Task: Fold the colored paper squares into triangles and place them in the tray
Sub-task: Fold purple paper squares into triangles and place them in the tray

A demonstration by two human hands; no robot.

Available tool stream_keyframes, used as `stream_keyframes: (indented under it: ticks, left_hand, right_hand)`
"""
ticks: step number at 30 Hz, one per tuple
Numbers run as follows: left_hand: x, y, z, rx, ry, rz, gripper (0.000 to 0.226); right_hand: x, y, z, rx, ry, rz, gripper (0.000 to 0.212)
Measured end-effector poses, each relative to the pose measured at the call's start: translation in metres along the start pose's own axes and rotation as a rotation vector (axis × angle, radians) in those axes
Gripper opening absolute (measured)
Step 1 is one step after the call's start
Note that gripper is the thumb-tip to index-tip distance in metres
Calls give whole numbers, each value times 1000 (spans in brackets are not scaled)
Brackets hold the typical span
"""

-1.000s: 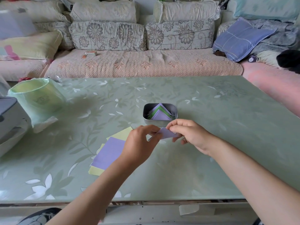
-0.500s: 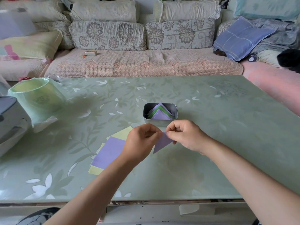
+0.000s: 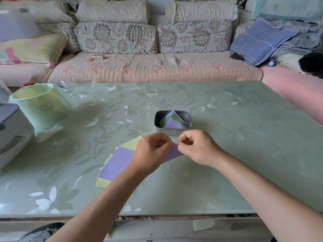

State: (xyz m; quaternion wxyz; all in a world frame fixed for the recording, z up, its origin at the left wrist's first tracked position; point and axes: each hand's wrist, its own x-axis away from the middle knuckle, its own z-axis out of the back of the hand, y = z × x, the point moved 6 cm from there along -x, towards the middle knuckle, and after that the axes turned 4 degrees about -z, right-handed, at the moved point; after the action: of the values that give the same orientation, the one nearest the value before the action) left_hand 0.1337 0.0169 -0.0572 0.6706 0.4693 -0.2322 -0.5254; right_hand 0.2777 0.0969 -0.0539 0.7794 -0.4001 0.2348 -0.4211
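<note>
Step in hand: closing the fold on one purple paper [image 3: 172,153].

**Position.** The left hand [image 3: 152,151] and right hand [image 3: 195,147] meet just in front of the tray [image 3: 167,131], over the worktop [image 3: 244,145]. Each grip is clamped on the paper: fingers curled, thumb and fingertips pinching its upper edge. The sheet slants down between the hands. Whether its lower corner touches the worktop cannot be told.

**Procedure (recommended).**
1. Align the two opposite corners exactly before pressing; a misaligned corner probably gives an uneven triangle.
2. Hold one pinch fixed at the matched corners and run the other along the diagonal to set a sharp crease.
3. Lay the triangle point away from the body, matching the folded triangles [image 3: 173,122], purple and green, in the tray.

**Remaining stock.** A stack of squares [image 3: 118,161], purple over yellow, lies flat beside the left wrist.

**Markings.** No legible writing. A small box [image 3: 98,57] on the sofa [image 3: 157,67] and the faint emblem on the green container [image 3: 42,103] are too small to read.
</note>
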Motion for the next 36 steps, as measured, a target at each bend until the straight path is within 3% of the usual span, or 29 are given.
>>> stream_keyframes:
  ticks: [9, 15, 19, 23, 28, 36]
  left_hand:
    - [-10, -10, 28, 63, 182, 78, 15]
    - [-5, -9, 13, 83, 71, 60, 16]
    - [-5, -7, 8, -16, 50, -5, 15]
    - [-1, 0, 1, -184, -27, -207, 11]
    - [0, 3, -2, -284, -83, -313, 7]
    - [-9, 1, 23, -306, -149, -154, 10]
  right_hand:
    - [-6, 16, 15, 69, 53, -94, 14]
    - [-6, 7, 7, -106, 33, -13, 9]
    - [-5, 4, 1, 15, -19, 29, 19]
    - [-2, 1, -4, 82, -42, 68, 16]
    - [2, 0, -7, 166, -76, 103, 15]
    - [2, -4, -2, 195, -71, 123, 17]
